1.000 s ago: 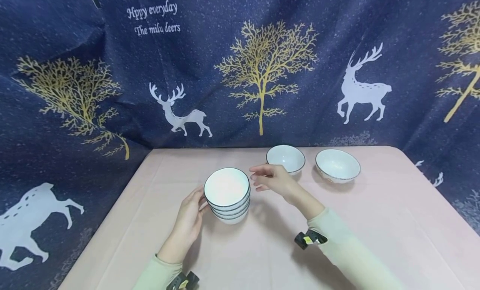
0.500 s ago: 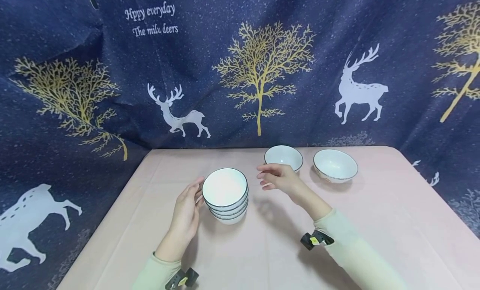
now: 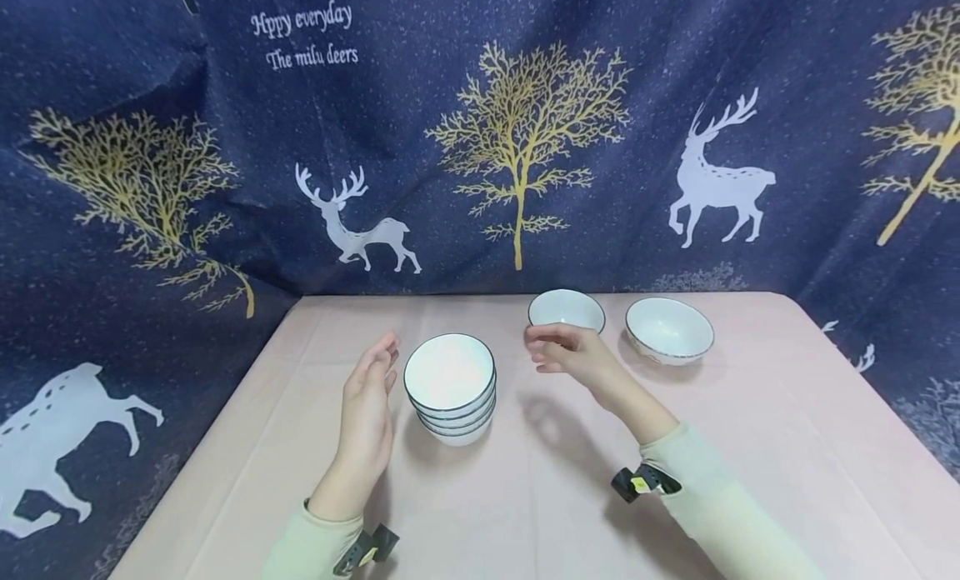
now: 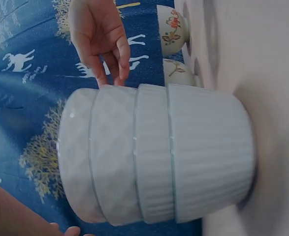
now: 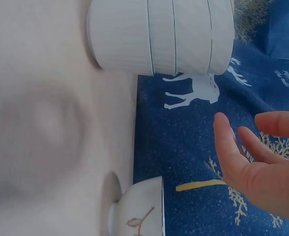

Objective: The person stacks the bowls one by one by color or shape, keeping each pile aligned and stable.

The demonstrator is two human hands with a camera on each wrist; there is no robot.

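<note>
On the worktop (image 3: 487, 522), a bowl stack (image 3: 450, 376) stands between the loosely spread left hand (image 3: 366, 417) and right hand (image 3: 576, 353), with two bowls (image 3: 670, 330) toward two o'clock.

The stacked round white bowls (image 4: 151, 155) have dark rims; the upper two show a raised diamond pattern, the lower two straight ribs. The nearer loose round white bowl (image 3: 566, 307) bears a brown sprig, the farther dark-rimmed white bowl (image 3: 670, 330) a red flower. The pale pink tablecloth (image 3: 480, 513) meets a white-speckled navy fabric backdrop (image 3: 450, 30) printed with golden trees (image 3: 519, 222) and white deer (image 3: 723, 185).
</note>
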